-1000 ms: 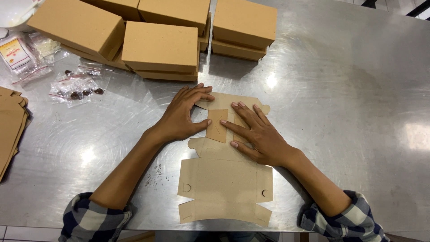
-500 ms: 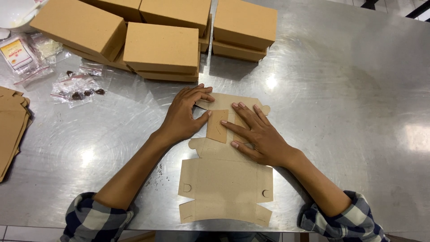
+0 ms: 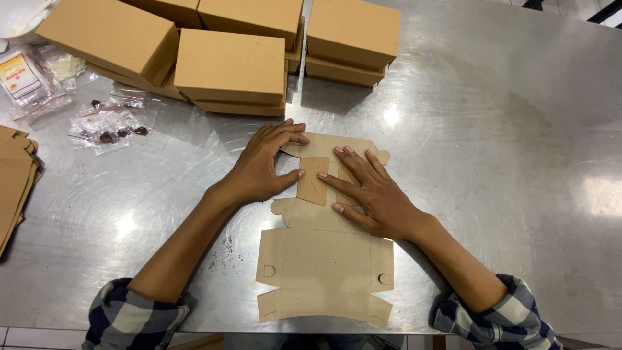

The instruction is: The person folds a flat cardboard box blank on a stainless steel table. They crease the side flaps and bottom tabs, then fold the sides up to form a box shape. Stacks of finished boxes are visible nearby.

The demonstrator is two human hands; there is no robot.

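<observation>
A flat, die-cut brown cardboard box blank [image 3: 324, 266] lies on the steel table [image 3: 492, 129] in front of me. Its far end is folded over, with a small side flap [image 3: 313, 181] turned inward. My left hand [image 3: 262, 165] rests on the left part of that folded end, thumb against the flap. My right hand [image 3: 369, 188] lies flat on the right part, fingers spread and pressing the fold down. Neither hand lifts anything.
Several assembled brown boxes [image 3: 230, 68] stand stacked along the far edge. Clear plastic bags with small dark pieces [image 3: 107, 126] lie at the left. A pile of flat blanks [image 3: 13, 181] sits at the left edge. A white bowl [image 3: 19, 13] shows at the top left corner.
Both hands stay on the folded end of the blank; the fingers shift only slightly. Nothing else has moved.
</observation>
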